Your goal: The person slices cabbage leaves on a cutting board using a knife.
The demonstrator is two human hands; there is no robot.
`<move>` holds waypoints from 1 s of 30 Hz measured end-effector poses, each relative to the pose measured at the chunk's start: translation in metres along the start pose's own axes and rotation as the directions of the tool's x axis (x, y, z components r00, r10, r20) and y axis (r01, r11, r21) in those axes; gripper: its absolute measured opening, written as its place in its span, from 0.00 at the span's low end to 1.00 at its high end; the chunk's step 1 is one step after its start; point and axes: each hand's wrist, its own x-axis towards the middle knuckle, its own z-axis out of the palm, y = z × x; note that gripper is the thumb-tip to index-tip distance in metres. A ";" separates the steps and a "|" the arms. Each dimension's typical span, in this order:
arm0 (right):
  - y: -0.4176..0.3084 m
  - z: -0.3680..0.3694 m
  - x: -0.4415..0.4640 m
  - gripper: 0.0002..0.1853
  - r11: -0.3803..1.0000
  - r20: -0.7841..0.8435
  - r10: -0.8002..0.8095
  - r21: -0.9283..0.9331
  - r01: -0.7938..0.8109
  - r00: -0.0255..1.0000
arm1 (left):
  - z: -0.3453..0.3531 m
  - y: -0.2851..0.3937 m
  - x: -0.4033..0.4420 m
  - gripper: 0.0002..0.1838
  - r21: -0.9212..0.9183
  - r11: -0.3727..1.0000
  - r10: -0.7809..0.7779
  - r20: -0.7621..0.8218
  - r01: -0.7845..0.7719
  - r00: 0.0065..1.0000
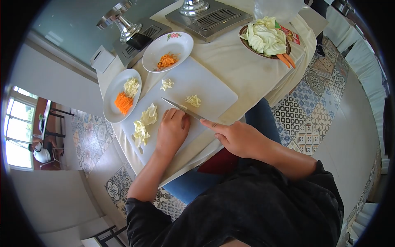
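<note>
My right hand [237, 138] grips a kitchen knife [181, 108], index finger stretched along the top of the blade. Its blade lies across the white cutting board [214, 92] and points to the far left. Curled against the near side of the blade, my left hand [175, 125] presses down on cabbage, mostly hidden under the fingers; a pale bit shows at the fingertips. Just beyond the blade is a small pile of cabbage strips [193, 101]. Another little cabbage heap [167, 84] sits farther back. Larger cabbage leaf pieces [145, 123] lie left of my left hand.
An oval plate [108, 103] holds shredded carrot and cabbage. Behind the board, a flowered plate [150, 53] carries orange shreds. A brown-rimmed bowl [242, 38] has cabbage leaves and carrots [286, 61]. Metal stands [210, 20] occupy the back. A seated person [42, 153] is far left.
</note>
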 end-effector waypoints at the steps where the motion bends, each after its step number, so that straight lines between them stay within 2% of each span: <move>1: 0.001 0.000 0.000 0.28 1.000 0.005 0.004 -0.020 -0.004 1.000 | 0.000 0.000 0.000 0.05 -0.002 1.000 -0.013 -0.005 0.013 1.000; 6: 0.001 -0.006 -0.013 0.28 0.999 0.011 0.022 -0.047 -0.021 1.000 | -0.001 -0.008 0.000 0.07 0.013 0.999 -0.044 0.006 0.044 0.999; 10: 0.001 -0.013 -0.021 0.29 0.985 0.000 0.041 -0.167 -0.041 0.999 | -0.003 -0.003 0.002 0.11 -0.040 0.991 -0.127 0.031 0.128 0.991; 13: 0.009 -0.009 -0.021 0.30 0.966 -0.032 0.016 -0.256 -0.023 0.999 | -0.002 -0.004 0.002 0.16 -0.078 0.989 -0.125 0.024 0.127 0.992; 15: 0.011 -0.008 -0.021 0.31 0.960 -0.037 0.012 -0.278 -0.022 0.999 | -0.006 0.002 0.004 0.17 0.000 0.998 -0.070 0.016 0.070 0.997; 19: 0.010 -0.007 -0.021 0.31 0.965 -0.056 -0.011 -0.260 -0.004 0.998 | -0.006 -0.002 0.002 0.18 0.106 0.994 0.004 0.041 -0.008 0.999; 25: 0.012 -0.005 -0.021 0.31 0.966 -0.061 -0.025 -0.257 0.009 0.998 | -0.003 0.003 0.001 0.16 0.204 0.979 0.015 0.039 -0.023 0.999; 28: 0.015 -0.004 -0.020 0.31 0.975 -0.064 -0.035 -0.223 0.020 0.997 | -0.007 0.006 0.002 0.16 0.215 0.976 0.010 0.067 -0.024 0.998; 30: 0.015 -0.006 -0.020 0.31 0.982 -0.059 -0.034 -0.187 0.022 0.998 | -0.005 0.002 0.003 0.17 0.113 0.993 -0.034 0.010 0.033 0.999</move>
